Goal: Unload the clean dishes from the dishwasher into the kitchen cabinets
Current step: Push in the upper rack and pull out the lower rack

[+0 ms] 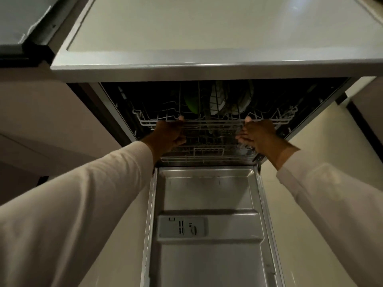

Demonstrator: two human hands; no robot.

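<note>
gripping the upper rack (pixel 213 121) front rail with the left hand (pixel 170 133), fingers curled tight | hooking the right hand (pixel 259 134) thumb over the same rail, fingers looser below | holding it squarely ahead, rail lying crosswise, neither hand nearer | eyeing dishes (pixel 217 98) tucked deeper inside, so probably needing a straight pull back

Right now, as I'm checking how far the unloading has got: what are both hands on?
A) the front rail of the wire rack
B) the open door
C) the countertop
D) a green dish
A: the left hand and the right hand each grip the front rail of the wire rack, thumbs over it. The green dish sits untouched further back.
</note>
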